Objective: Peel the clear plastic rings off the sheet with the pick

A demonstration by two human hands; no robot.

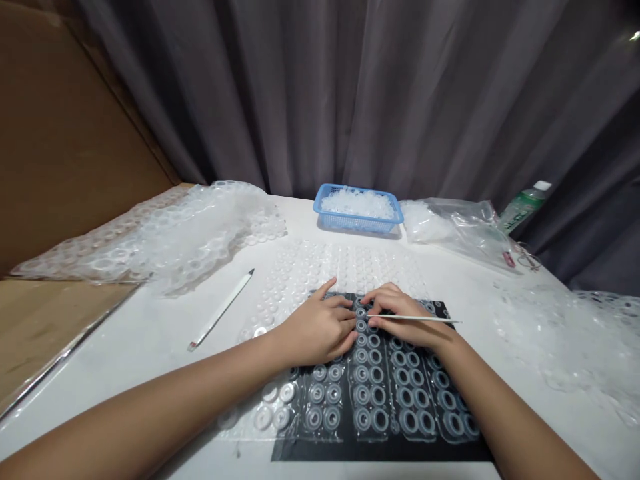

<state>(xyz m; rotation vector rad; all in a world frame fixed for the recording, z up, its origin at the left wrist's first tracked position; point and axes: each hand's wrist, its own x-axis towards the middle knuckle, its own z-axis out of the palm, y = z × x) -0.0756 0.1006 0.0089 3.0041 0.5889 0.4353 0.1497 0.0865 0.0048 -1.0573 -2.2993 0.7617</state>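
At frame centre, our spread left hand (323, 328) best braces the ringed sheet (370, 395) while our right hand (400, 312), pinching the thin stick (415, 318) seemingly near its tip, works lightly.

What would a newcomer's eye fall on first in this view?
Probably the blue basket heaped with translucent bits, before the grey curtain. Next, centre: the left hand lies over clear strips of rings on the black mat; the right hand holds a thin white stick. A green-labelled bottle stands out at far right.
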